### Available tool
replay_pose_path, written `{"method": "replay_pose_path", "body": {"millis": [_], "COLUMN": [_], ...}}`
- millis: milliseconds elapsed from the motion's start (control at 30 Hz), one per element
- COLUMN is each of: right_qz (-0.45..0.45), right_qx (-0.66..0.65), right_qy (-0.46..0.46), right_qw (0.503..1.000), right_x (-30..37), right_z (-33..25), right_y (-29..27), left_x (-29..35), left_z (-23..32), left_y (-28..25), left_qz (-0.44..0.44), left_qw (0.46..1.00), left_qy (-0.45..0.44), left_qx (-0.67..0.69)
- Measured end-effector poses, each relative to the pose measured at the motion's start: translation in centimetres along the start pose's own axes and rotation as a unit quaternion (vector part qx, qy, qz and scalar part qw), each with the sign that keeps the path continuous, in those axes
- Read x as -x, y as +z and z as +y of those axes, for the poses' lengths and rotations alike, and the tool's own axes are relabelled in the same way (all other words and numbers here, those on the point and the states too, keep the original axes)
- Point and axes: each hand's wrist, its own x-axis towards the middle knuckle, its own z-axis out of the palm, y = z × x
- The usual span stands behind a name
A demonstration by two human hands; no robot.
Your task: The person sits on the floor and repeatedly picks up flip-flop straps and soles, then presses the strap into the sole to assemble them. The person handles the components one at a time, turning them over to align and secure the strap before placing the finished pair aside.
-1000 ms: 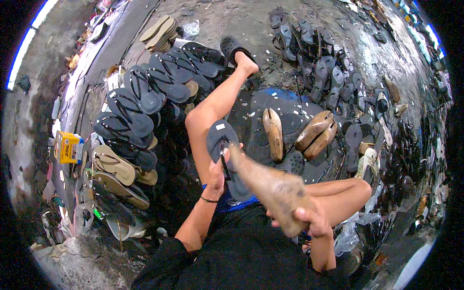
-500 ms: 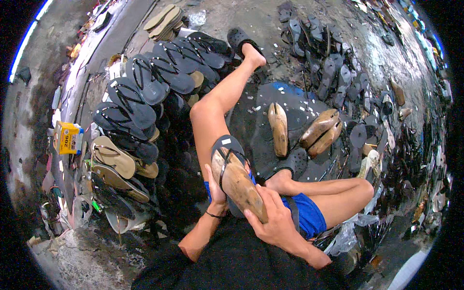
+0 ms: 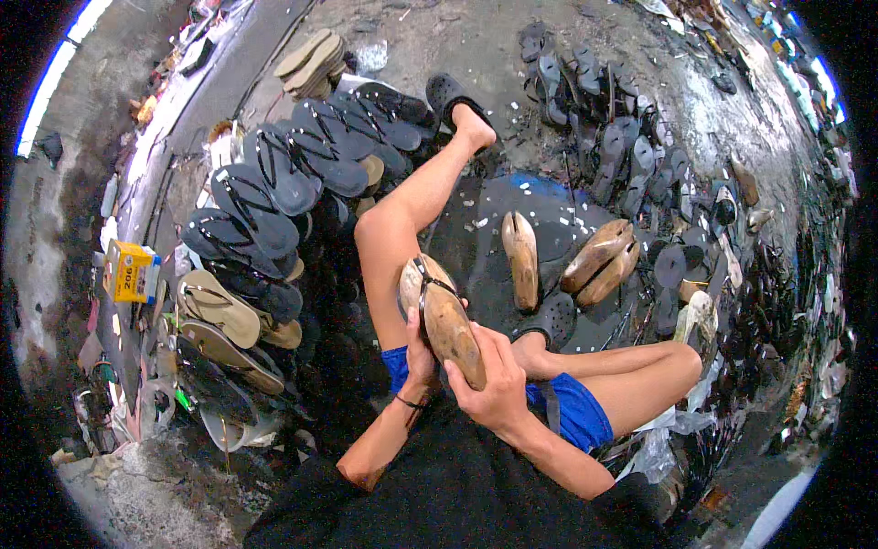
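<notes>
A wooden shoe last (image 3: 455, 340) lies lengthwise over my lap, its toe end pointing away from me. Across its toe part runs the thin black strap (image 3: 424, 291) of a flip-flop, whose sole is mostly hidden beneath the wood. My left hand (image 3: 422, 355) is wrapped round the left side and underside, a fingertip showing at the far side. Around the heel end closes my right hand (image 3: 491, 380), thumb on the near side. Further off on the dark mat rest a single wooden last (image 3: 520, 261) and a pair of wooden lasts (image 3: 602, 263).
To the left, dark flip-flops (image 3: 261, 215) overlap in a curved row, with beige flip-flops (image 3: 219, 306) nearer me. A yellow box (image 3: 131, 272) stands beyond them. Stacked tan soles (image 3: 311, 62) sit far off. Dark soles (image 3: 615, 151) lie heaped at the far right.
The last has tipped and shifted slightly nearer me, so the dark sole round its toe no longer shows. Both hands keep hold; my right hand has moved a little left.
</notes>
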Motion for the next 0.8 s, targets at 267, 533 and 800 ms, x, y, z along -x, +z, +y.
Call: {"method": "replay_pose_path", "body": {"millis": [267,533,800], "right_qz": [0.094,-0.085,-0.152], "right_qx": [0.097,0.051,-0.429], "right_qy": [-0.096,0.08,0.238], "right_qw": [0.986,0.992,0.858], "right_x": [-1.8,0.8,3.3], "right_z": [-0.3,0.5,0.4], "right_y": [-3.6,-5.6,-7.3], "left_x": [-1.5,-1.1,4.7], "left_z": [2.6,3.6,7.1], "left_y": [6.3,8.3,9.0], "left_qz": [-0.078,-0.048,-0.162], "left_qw": [0.947,0.958,0.94], "left_qy": [0.143,0.003,-0.078], "left_qx": [-0.277,-0.284,-0.291]}}
